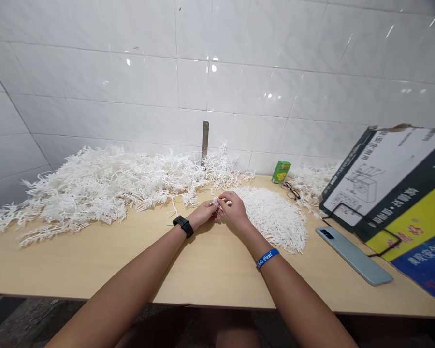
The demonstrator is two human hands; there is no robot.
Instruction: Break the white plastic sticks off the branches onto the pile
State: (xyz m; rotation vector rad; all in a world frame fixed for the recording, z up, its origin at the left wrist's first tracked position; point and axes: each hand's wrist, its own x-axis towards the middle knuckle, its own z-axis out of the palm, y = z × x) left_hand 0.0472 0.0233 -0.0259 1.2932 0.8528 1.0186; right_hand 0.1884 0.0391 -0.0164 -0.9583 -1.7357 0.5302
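Observation:
Near the middle of the wooden table [210, 261], my left hand [204, 214] and my right hand [233, 208] meet. Fingers of both are closed on a small white branched piece [214, 202], partly hidden by the fingertips. Behind and left of them spreads a large heap of white branched pieces [105, 183]. Just right of my right hand lies a flatter pile of small white pieces [275, 217]. A black watch is on my left wrist and a blue band on my right.
A green box [281, 172] and black glasses [291, 191] sit at the back right, beside more white pieces [313, 183]. A phone [355, 256] lies near a large printed carton [395, 193]. An upright metal strip [205, 140] stands near the tiled wall.

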